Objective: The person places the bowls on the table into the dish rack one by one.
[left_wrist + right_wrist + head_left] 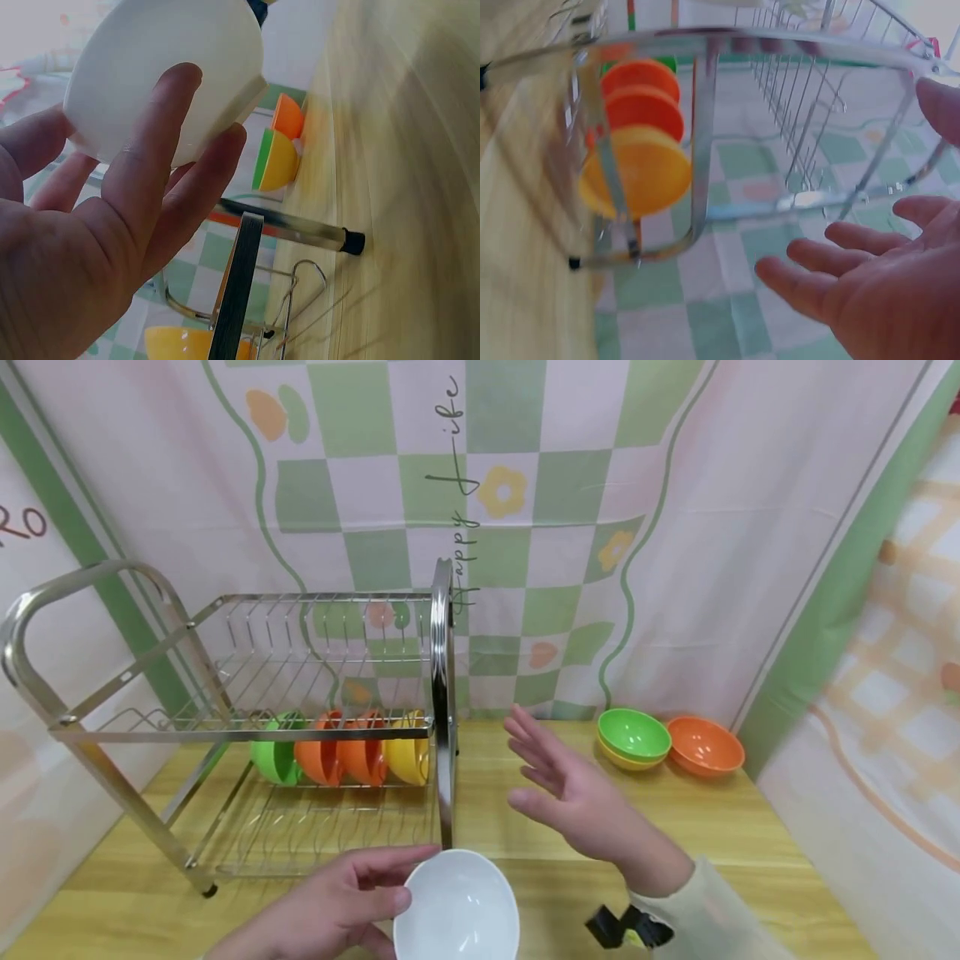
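My left hand (pixel 341 902) grips a white bowl (pixel 459 910) by its left side, thumb at the rim and fingers spread under the outer wall. In the left wrist view the white bowl (pixel 169 67) is tilted and held up over the table. Empty, my right hand (pixel 581 797) hovers to the right of a two-tier metal dish rack (pixel 442 693), its fingers extended. The right wrist view shows the right hand (pixel 885 277) with fingers apart beside the rack's end frame. On the rack's lower tier, green, orange and yellow bowls (pixel 363 752) stand on edge in a row.
At the back right of the wooden table (pixel 540 893), a green bowl (pixel 634 735) is stacked in a yellow bowl (pixel 632 762). An orange bowl (pixel 707 747) sits beside them. A patterned curtain (pixel 525 568) hangs behind. The rack's upper tier carries bare wire slots.
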Demonstrator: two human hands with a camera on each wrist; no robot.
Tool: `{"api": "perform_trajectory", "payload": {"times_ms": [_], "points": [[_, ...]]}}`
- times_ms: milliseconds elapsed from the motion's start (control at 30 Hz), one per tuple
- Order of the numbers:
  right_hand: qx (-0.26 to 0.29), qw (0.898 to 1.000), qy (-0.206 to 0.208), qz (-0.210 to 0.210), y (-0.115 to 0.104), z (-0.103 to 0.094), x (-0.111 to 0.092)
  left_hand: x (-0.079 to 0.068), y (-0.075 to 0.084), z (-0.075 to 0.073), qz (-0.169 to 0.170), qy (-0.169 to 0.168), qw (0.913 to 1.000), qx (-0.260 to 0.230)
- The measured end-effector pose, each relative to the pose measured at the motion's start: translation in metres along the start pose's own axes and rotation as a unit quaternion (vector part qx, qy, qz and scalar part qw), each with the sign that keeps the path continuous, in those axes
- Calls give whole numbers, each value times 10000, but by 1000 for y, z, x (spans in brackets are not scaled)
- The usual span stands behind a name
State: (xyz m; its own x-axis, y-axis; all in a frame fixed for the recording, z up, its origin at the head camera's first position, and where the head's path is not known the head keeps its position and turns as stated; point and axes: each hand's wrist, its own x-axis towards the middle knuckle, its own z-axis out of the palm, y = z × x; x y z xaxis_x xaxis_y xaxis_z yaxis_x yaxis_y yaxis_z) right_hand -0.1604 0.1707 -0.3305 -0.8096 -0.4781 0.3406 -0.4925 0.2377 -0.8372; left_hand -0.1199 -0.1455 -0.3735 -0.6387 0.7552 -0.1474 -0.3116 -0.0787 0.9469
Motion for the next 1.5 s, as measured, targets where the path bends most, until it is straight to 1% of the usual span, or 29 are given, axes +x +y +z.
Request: {"api": "perform_trajectory", "payload": {"times_ms": [167,300,367,433,500,567,633,733,800,933,1067,1167,1267,1333,1367,1400,1467,1500], "points": [[248,9988,-406,-148,-14,17,24,-3,-1,-5,81,-172,9997,-145],[604,9961,-640,21,-20,27,37,-5,-1,-9,43,-271,9993,-253],[699,9948,-723,130,-21,32,42,-7,-2,-11,9,-298,9990,-337],[921,9922,-816,174,-21,36,46,-8,-2,-12,-56,-295,9985,-447],[1176,9886,-922,166,-22,40,49,-10,-3,-14,-48,-295,9982,-526],[1402,9847,-1030,39,-22,43,51,-12,-3,-16,-30,-312,9977,-598],[1512,9823,-1100,-91,-22,46,52,-14,-2,-18,24,-338,9974,-630],[1232,9862,-1063,-318,-22,48,50,-18,0,-21,113,-427,9969,-654],[1032,9892,-967,-386,-22,49,49,-21,2,-23,155,-444,9967,-664],[720,9941,-738,-349,-22,51,45,-26,7,-27,235,-439,9965,-665],[527,9963,-605,-304,-23,53,43,-31,10,-32,369,-381,9967,-606],[460,9967,-573,-344,-22,53,43,-36,14,-39,524,-140,9979,-364],[418,9966,-568,-428,-20,54,43,-44,20,-45,669,353,9971,105],[404,9965,-569,-465,-20,54,43,-49,27,-48,729,770,9931,498],[387,9965,-567,-485,-20,54,43,-51,30,-48,708,1057,9892,733],[385,9965,-562,-491,-20,55,43,-53,34,-47,709,1352,9830,1018],[369,9967,-547,-477,-20,55,43,-55,42,-45,612,1957,9677,1464],[351,9968,-538,-467,-21,55,43,-55,46,-43,545,2238,9584,1684]]}}
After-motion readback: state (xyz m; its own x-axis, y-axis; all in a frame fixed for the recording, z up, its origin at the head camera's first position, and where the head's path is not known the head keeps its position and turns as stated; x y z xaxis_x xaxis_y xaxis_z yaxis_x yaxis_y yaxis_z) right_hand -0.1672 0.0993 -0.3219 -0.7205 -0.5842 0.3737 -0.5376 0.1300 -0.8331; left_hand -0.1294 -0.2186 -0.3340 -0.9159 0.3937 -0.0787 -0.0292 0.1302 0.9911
